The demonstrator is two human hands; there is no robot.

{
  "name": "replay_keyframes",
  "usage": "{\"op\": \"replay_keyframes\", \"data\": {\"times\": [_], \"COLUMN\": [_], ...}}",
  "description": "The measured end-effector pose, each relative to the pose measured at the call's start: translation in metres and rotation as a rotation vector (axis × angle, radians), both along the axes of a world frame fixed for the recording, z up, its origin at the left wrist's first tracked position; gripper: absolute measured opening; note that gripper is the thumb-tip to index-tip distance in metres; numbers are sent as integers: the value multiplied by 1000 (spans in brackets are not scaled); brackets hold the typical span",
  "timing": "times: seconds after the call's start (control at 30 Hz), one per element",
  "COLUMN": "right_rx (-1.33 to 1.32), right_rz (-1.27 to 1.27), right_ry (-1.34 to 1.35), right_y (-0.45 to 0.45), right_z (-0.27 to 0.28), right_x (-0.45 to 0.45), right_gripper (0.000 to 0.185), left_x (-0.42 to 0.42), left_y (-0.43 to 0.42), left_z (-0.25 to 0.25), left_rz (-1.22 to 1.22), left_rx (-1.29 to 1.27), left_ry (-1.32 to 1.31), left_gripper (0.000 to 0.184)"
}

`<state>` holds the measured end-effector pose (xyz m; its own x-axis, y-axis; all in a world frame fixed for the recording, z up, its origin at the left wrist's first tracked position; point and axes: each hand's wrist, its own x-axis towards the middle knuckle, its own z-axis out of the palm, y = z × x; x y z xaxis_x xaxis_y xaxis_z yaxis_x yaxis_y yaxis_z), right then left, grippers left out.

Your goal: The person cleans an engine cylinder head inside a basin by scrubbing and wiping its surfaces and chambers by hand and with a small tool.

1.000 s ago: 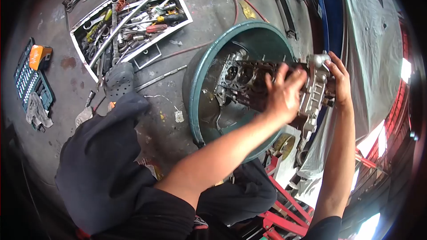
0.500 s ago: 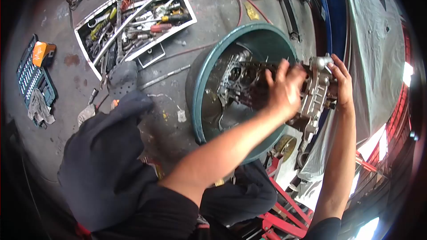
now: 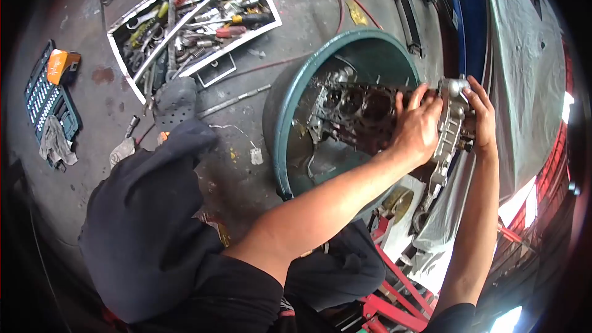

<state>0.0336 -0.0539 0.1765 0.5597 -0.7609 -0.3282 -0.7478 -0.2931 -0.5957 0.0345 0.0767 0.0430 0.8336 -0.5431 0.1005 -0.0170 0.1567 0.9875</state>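
A dark metal engine block (image 3: 345, 126) with round cylinder bores lies tilted in a green tub (image 3: 285, 105), its right end reaching past the rim. My left hand (image 3: 419, 126) rests over the block's top face near that end, fingers bent against it; the fingertips are partly hidden. At the far right end, my right hand (image 3: 482, 114) grips the block beside a lighter silver cover (image 3: 449, 132), fingers curled over its upper corner. Liquid and small metal parts show at the bottom of the tub.
A white-edged toolbox (image 3: 274, 21) full of wrenches and screwdrivers lies on the floor. Left of it are a socket set (image 3: 43, 95) and an orange box (image 3: 63, 66). A long bar (image 3: 234, 100) lies beside the tub. Red metal framework (image 3: 394, 299) stands near my leg.
My left hand has moved right along the block, and its fingers, blurred before, now show clearly. More cylinder bores are uncovered. My right hand keeps its hold on the end.
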Motion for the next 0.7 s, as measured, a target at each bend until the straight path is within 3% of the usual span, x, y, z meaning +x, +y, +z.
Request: {"op": "replay_keyframes", "data": {"times": [0.17,0.3,0.4,0.43,0.47,0.53,0.6,0.7], "right_rx": [-83,-76,-42,-68,-73,-41,-47,-78], "right_rz": [2,7,-27,10,42,-17,0,35], "right_ry": [-3,6,44,-58,-71,11,10,-69], "right_y": [1,1,12,0,-11,5,2,-1], "right_z": [-2,0,4,-6,-9,1,0,-7], "right_x": [-2,0,5,-1,-5,0,-1,1], "right_gripper": [53,53,53,53,53,54,53,54], "left_x": [5,11,12,3,-7,2,23,-6], "left_y": [2,1,-2,4,9,2,-3,18], "left_z": [-36,-41,-19,-11,-2,-17,-19,-14], "left_rz": [-40,-13,-57,-57,42,61,17,38], "left_rx": [-24,56,72,-27,-68,36,62,-95], "left_ry": [108,-32,63,61,6,-85,-2,-34], "left_gripper": [40,43,42,40,38,37,38,37]}}
